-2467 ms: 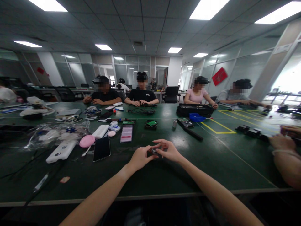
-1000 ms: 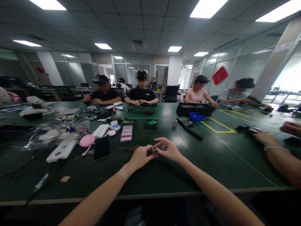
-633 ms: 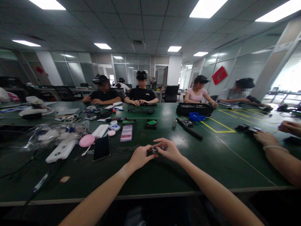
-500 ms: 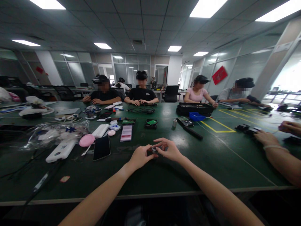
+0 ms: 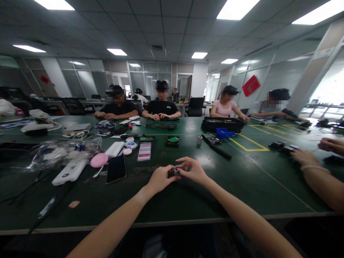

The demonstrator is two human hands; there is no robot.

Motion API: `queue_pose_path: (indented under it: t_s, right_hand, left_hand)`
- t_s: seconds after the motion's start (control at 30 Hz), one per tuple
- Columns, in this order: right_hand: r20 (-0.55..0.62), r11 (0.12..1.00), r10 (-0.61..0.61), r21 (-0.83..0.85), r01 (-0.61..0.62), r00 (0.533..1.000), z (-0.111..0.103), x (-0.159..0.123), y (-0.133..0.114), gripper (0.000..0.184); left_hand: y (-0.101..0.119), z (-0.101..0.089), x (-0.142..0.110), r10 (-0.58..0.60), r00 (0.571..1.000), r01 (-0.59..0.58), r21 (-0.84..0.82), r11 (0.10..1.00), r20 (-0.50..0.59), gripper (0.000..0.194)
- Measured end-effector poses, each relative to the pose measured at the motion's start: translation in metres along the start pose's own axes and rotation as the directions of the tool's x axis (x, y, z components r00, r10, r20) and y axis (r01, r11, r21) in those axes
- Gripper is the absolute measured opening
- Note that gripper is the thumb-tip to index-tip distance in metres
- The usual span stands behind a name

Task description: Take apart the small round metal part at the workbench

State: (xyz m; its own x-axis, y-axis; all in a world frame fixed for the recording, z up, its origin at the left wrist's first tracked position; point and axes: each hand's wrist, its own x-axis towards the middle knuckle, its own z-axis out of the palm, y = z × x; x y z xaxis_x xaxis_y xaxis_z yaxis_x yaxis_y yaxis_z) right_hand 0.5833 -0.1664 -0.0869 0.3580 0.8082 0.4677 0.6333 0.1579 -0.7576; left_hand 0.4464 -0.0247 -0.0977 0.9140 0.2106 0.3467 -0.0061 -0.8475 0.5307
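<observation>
Between my two hands is a small round metallic part (image 5: 175, 170), partly covered by fingers; its exact kind is too small to make out. My left hand (image 5: 160, 179) grips it from the left between thumb and fingers. From the right, my right hand (image 5: 194, 172) pinches it, with some fingers raised. Both hands are low over the green table (image 5: 150, 206). Beyond them lies a drive-like black unit with a green circuit board (image 5: 172, 141). A small grey cylinder (image 5: 199, 140) stands upright farther right, beside another such unit (image 5: 212, 139) and a black bar (image 5: 220, 151).
Left of my hands lie a dark phone (image 5: 116, 169), a pink round lid (image 5: 99, 160), a white power bank (image 5: 70, 172) and crumpled clear plastic (image 5: 53, 154). A blue tray (image 5: 225, 133) sits by a black case (image 5: 223, 124). A co-worker's hand (image 5: 302, 157) is at right; others sit opposite.
</observation>
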Motion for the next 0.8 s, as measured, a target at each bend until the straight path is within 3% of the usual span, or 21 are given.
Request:
queue_pose_path:
  t_s: [0.3,0.8]
  right_hand:
    - [-0.025,0.998,0.057,0.043,-0.056,0.998,0.0032,0.0004,-0.0034,0.038]
    - [-0.003,0.998,0.044,0.049,-0.044,0.999,0.0027,-0.0001,-0.0019,0.04]
  left_hand:
    - [0.0011,-0.0005,0.0001,0.001,1.0,-0.001,0.009,1.0,-0.007,0.036]
    - [-0.0013,0.0018,0.0003,0.006,1.0,-0.006,0.024,1.0,-0.022,0.035]
